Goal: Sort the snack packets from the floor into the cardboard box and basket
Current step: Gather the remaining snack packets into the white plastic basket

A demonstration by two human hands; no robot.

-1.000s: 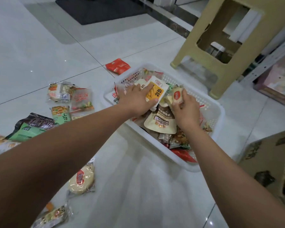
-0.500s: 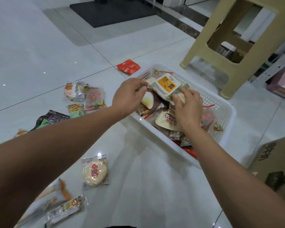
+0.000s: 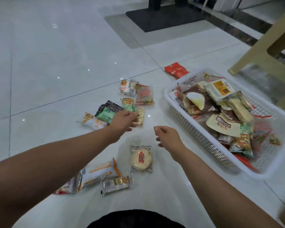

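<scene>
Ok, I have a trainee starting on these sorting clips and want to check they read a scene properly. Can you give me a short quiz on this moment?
1. True or false: the red packet lies inside the white basket.
2. Which hand reaches the packets around the small green packet? A) left hand B) right hand C) neither
3. Fill in: the right hand holds ____.

Key: 1 false, it lies outside the basket; 2 A; 3 nothing.
</scene>
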